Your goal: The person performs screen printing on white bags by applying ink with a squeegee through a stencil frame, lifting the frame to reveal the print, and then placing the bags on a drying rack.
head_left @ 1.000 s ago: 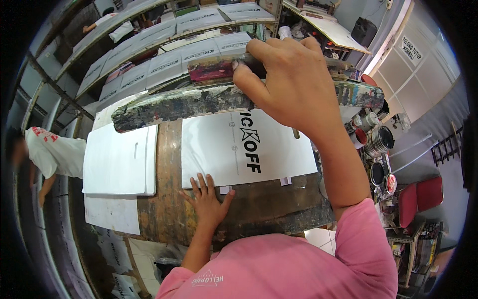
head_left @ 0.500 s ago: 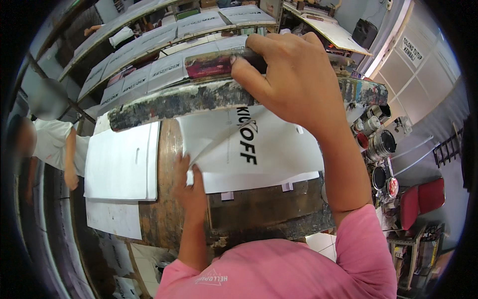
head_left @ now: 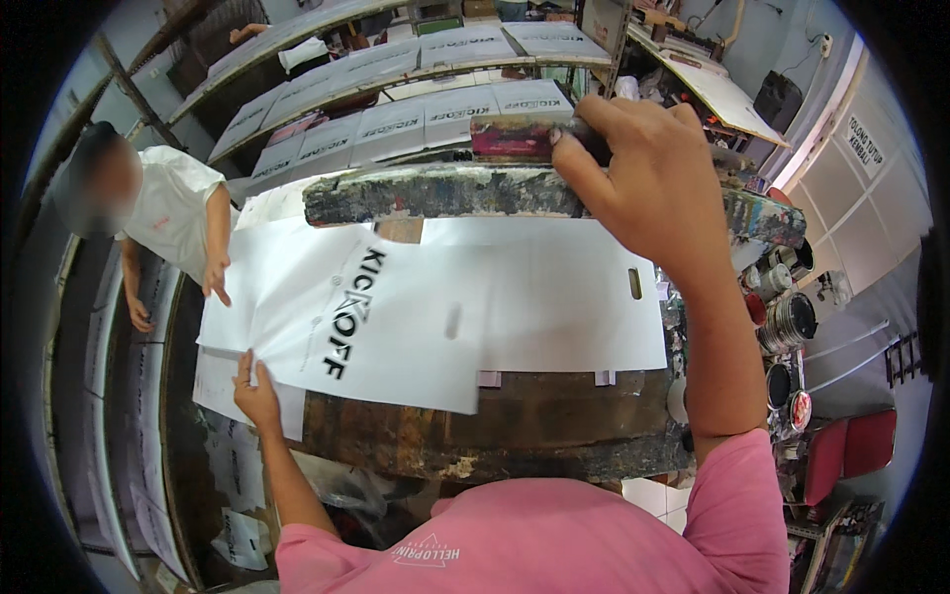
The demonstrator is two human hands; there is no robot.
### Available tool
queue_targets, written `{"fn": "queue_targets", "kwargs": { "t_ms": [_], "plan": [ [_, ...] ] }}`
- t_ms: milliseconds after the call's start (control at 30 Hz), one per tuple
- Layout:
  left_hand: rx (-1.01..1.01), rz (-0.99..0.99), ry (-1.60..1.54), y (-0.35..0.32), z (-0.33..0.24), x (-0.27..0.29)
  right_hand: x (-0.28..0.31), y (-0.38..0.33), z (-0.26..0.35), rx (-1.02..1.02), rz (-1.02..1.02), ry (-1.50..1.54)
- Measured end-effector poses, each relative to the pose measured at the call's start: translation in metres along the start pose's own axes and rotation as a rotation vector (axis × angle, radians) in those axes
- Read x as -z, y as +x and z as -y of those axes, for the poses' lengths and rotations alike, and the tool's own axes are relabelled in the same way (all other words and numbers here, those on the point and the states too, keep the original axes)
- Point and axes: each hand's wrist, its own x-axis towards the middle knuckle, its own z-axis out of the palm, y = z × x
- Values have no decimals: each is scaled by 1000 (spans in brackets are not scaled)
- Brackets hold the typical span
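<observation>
My right hand grips the squeegee handle on top of the raised, paint-crusted screen frame. My left hand pinches the near left corner of a white printed bag with black lettering, which lies slid to the left over the worn wooden table. Beside it to the right a blank white bag with a slot handle lies flat under the frame.
A person in a white shirt stands at the left, one hand by the stacked white bags. Racks of printed bags dry behind the frame. Paint cans and red chairs sit at the right.
My left hand lifted the printed bag off the print spot and pulled it left. A blank bag now lies under the frame. The person at the left came closer.
</observation>
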Motion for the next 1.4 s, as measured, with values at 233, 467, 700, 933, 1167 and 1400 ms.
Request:
{"fn": "queue_targets", "kwargs": {
  "t_ms": [233, 467, 700, 933, 1167, 1400],
  "plan": [
    [57, -7, -136, 12, -101, -10, -4, -4, -1, -25, -11, -31],
    [322, 836, -1749, -141, -299, -41, 6, -93, 27, 6, 451, -54],
    [983, 886, -1498, -214, -247, -55, -80, -187, -20, -68, 867, 342],
    [1178, 881, -1309, -241, -213, -86, -262, -119, -120, 3, 470, 197],
    [1186, 918, -1290, -238, -210, -90, -356, -64, -172, 7, 474, 123],
    [1206, 928, -1210, -234, -214, -89, -361, -97, -152, 1, 460, 10]
  ]
}}
